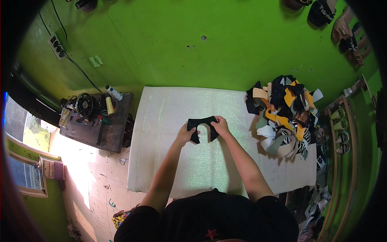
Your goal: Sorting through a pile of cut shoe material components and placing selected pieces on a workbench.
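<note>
Between my two hands is a black U-shaped cut piece, its open side toward me and its surface textured. My left hand grips its left leg, thumb and fingers closed on the edge. On the upper right corner, my right hand pinches the same piece. It is held over the middle of a table with a shiny whitish cover. To the right on the table lies a big heap of cut scraps in black, orange, white, grey and animal prints.
At the left stands a sewing machine on a dark stand, with thread cones beside it. A power strip hangs on the green wall. Sandals sit on a rack at the right; more shoes hang at upper right. Scraps litter the floor.
</note>
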Tool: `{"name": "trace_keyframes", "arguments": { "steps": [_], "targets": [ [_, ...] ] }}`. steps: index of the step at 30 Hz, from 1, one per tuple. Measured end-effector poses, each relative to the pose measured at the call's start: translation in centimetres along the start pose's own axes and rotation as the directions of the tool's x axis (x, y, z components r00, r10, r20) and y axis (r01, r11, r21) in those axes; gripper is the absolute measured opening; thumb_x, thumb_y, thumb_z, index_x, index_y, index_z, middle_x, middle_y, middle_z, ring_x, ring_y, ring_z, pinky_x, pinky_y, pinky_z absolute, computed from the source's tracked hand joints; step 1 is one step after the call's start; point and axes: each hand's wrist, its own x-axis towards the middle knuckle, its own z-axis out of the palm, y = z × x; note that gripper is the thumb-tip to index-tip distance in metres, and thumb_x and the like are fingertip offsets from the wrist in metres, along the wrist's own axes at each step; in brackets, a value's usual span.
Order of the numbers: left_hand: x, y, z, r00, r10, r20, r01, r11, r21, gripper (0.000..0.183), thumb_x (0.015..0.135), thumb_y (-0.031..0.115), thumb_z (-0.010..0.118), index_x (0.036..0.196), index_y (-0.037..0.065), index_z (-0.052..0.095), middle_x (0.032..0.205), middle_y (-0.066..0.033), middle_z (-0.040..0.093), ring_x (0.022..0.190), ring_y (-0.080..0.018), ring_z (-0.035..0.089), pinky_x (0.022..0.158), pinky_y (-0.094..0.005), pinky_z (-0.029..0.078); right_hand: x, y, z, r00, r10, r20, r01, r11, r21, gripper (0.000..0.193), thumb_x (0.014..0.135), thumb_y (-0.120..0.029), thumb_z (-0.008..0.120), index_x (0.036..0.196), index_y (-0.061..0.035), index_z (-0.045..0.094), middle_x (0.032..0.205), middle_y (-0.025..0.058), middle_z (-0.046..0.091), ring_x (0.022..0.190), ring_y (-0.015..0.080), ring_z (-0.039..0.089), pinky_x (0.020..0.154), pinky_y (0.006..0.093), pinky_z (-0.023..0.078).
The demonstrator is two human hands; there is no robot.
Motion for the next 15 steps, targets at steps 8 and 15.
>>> {"name": "trace_keyframes", "arguments": {
  "steps": [8, 15],
  "targets": [
    [8.1, 2.2, -7.9, 0.961, 0.071, -0.268, -0.009, 0.974, 0.227, 0.027, 0.078, 0.004, 0.055, 0.104, -0.003, 0.05, 0.085, -0.012, 0.061, 0.067, -0.0163, 0.059, 0.055, -0.028, 0.049, 5.8, -2.0, 5.5, 0.983, 0.145, -0.108, -0.158, 0.981, -0.116, 0.018, 0.068, -0.011, 0.069, 0.083, -0.0016, 0.065, 0.074, 0.0084, 0.064, 0.067, 0.0153, 0.059, 0.065, 0.027, 0.046],
    [10.5, 1.5, -11.1, 0.902, 0.257, -0.346, -0.156, 0.943, 0.296, 0.029, 0.073, 0.0, 0.06, 0.102, -0.001, 0.054, 0.087, -0.0098, 0.062, 0.07, -0.0152, 0.058, 0.061, -0.0247, 0.047, 8.3, -2.6, 7.9, 0.984, 0.079, -0.162, -0.098, 0.989, -0.109, 0.023, 0.065, -0.014, 0.073, 0.082, -0.0013, 0.064, 0.072, 0.0082, 0.064, 0.067, 0.0163, 0.061, 0.066, 0.0277, 0.048]
  ]
}}
